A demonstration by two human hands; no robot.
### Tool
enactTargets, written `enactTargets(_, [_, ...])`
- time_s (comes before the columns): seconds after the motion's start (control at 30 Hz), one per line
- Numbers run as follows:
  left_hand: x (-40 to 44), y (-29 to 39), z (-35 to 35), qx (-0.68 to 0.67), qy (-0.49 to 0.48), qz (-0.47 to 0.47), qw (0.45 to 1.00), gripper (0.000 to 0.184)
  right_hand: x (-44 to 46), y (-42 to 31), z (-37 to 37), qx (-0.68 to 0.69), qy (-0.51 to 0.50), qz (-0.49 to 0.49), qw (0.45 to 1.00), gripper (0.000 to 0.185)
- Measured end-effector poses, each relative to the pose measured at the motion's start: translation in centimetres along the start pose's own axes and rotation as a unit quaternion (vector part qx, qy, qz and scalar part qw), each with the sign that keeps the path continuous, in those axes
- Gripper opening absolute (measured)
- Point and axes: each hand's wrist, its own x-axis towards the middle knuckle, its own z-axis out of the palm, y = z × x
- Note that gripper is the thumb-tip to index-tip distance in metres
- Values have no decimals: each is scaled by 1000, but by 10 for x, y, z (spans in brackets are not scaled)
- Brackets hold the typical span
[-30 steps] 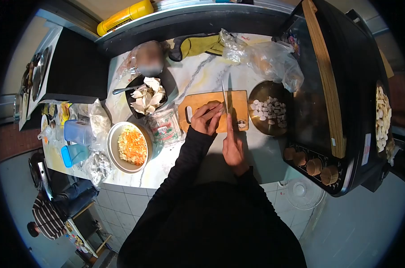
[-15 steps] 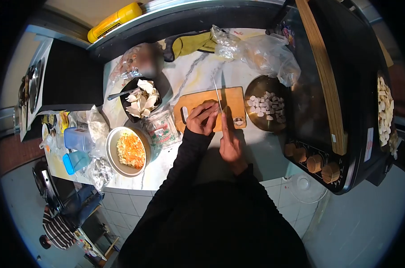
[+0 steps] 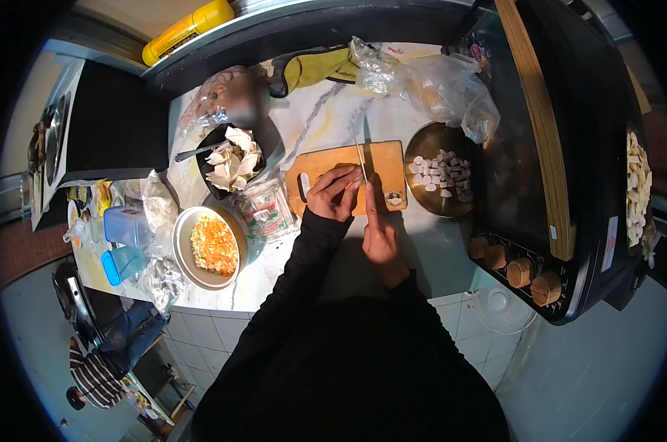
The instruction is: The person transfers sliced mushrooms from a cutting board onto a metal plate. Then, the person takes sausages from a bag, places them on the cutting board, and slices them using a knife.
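Note:
A wooden cutting board [image 3: 315, 163] lies on the counter in front of me. My right hand [image 3: 382, 250] is closed round the handle of a knife [image 3: 361, 152], its index finger stretched along the blade, which points away from me over the board. Just left of the blade, my left hand [image 3: 333, 194] rests on the board with bent fingertips drawn together; whatever they press on is hidden. Small pale pieces [image 3: 394, 198] lie at the board's lower right corner. To the right, a round metal tray [image 3: 428, 204] carries several white chunks [image 3: 445, 169].
Left stand a pot [image 3: 182, 258] of shredded orange and pale food and a black bowl [image 3: 210, 173] of white pieces with a spoon. Plastic bags [image 3: 451, 92] lie behind. An oven [image 3: 525, 147] borders the right. Someone in a striped shirt [image 3: 101, 379] is far left.
The view has shifted very slightly. Both hands and the knife stay almost in the same place, with the blade only a little displaced beside the left fingertips.

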Motion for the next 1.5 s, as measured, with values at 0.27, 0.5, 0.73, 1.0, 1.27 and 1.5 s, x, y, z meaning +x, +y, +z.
enactTargets(0.27, [1, 2, 1, 11, -7, -10, 1000, 20, 2, -12, -6, -32, -33, 51, 998, 75])
enactTargets(0.5, [1, 0, 2, 17, -6, -5, 1000, 21, 4, -10, -3, -51, 14, 7, 999, 79])
enactTargets(0.73, [2, 1, 1, 26, -10, 6, 1000, 21, 5, -10, -3, -86, -40, 64, 993, 80])
enactTargets(1.0, [2, 3, 1, 6, -2, 6, 1000, 20, 7, -15, -12, -42, -75, 76, 993, 83])
enactTargets(1.27, [2, 1, -2, -40, 1, -6, 999, 20, 3, -23, -26, 25, -141, 132, 981, 85])
enactTargets(1.5, [0, 0, -3, -59, -5, -25, 998, 21, 0, -27, -22, 14, -81, 99, 992, 83])
